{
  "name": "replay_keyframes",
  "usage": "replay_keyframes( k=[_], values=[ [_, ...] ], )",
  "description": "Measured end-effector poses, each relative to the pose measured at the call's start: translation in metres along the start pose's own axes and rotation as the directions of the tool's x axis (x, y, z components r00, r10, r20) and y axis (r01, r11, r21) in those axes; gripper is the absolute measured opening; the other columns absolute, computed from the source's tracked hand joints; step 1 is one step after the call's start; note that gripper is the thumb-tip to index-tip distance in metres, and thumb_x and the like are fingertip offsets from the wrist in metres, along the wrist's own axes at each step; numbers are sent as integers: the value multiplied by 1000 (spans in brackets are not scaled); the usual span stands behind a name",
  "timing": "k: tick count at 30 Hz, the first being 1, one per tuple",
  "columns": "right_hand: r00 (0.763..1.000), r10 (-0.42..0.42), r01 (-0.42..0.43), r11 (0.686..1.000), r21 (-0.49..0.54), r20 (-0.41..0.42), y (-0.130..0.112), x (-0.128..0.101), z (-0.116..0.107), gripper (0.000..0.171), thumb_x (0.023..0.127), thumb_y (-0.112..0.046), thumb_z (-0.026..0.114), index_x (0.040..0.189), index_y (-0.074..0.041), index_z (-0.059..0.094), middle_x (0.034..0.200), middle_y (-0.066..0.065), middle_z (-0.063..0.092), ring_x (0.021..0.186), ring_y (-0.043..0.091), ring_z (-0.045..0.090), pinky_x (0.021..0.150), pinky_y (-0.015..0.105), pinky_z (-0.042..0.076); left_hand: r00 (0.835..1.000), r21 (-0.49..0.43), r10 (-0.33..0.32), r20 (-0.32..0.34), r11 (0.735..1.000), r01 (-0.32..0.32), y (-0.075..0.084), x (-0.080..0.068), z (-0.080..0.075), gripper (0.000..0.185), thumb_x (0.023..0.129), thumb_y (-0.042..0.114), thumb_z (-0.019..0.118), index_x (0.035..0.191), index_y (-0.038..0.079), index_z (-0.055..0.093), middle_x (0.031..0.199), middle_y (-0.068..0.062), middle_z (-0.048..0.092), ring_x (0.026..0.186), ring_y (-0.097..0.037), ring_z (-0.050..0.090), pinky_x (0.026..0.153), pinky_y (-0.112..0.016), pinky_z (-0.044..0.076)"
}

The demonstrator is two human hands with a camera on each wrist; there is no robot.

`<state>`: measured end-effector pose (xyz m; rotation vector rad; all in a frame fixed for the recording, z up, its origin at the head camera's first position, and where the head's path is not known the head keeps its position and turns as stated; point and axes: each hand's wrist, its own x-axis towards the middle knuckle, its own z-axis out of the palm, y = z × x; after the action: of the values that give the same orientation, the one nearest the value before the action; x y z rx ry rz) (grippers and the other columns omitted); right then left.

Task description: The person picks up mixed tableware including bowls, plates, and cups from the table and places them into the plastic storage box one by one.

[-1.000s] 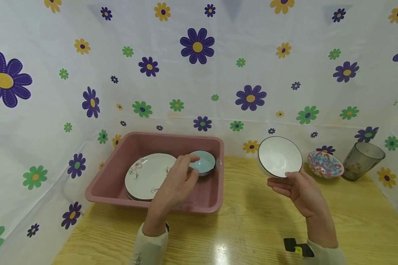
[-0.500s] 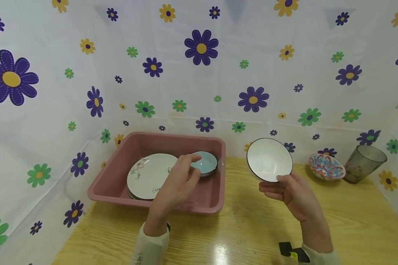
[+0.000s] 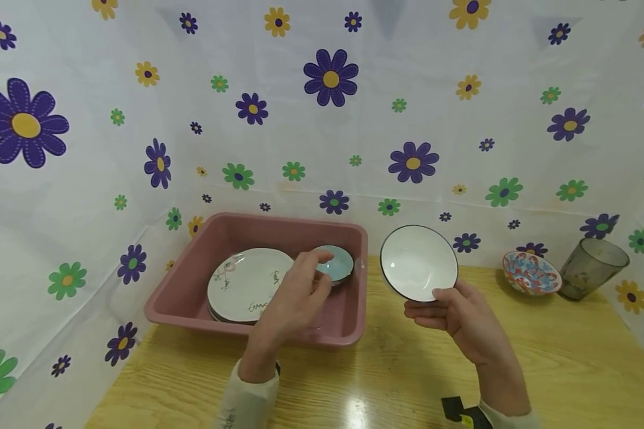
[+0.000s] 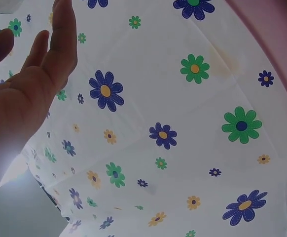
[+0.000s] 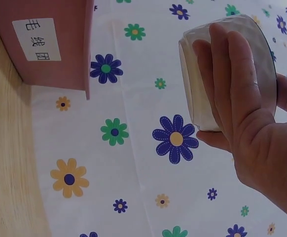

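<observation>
Your right hand (image 3: 469,325) has its grip clamped on the white bowl (image 3: 418,262), thumb at rim; support underneath, clear the tub (image 3: 359,295). Left hand (image 3: 296,298): grip apart, empty.

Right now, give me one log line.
right hand: holds white bowl | left hand: over tub | in tub: plates, blue bowl | table: patterned bowl, glass
</observation>
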<state>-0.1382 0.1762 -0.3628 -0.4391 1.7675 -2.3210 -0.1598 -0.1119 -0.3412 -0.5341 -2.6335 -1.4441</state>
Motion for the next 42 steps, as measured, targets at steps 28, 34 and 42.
replay_keyframes(
  k=[28, 34, 42],
  values=[
    [992, 109, -119, 969, -214, -57, -4, -9, 38, 61, 97, -2, 47, 154, -3, 25, 124, 26, 60, 89, 35, 73, 76, 43, 59, 971, -86, 238, 30, 968, -235, 14, -3, 23, 44, 107, 20, 41, 150, 8, 39, 147, -10, 42, 129, -21, 44, 109, -45, 39],
    [995, 94, -97, 971, -219, -24, -6, -12, 34, 64, 97, 0, 45, 156, -3, 20, 128, 30, 55, 88, 35, 73, 75, 44, 59, 962, -142, 254, 96, 960, -240, 15, -4, 25, 46, 108, 23, 39, 153, 15, 35, 139, -6, 48, 115, -17, 53, 97, -41, 50],
    [998, 57, -52, 971, -232, 16, -8, -14, 26, 63, 96, 2, 44, 154, 3, 19, 126, 32, 53, 88, 35, 73, 75, 44, 59, 953, -247, 265, 148, 943, -224, 16, -3, 25, 48, 107, 20, 42, 154, 17, 33, 146, -1, 45, 126, -13, 49, 105, -37, 45]
  ],
)
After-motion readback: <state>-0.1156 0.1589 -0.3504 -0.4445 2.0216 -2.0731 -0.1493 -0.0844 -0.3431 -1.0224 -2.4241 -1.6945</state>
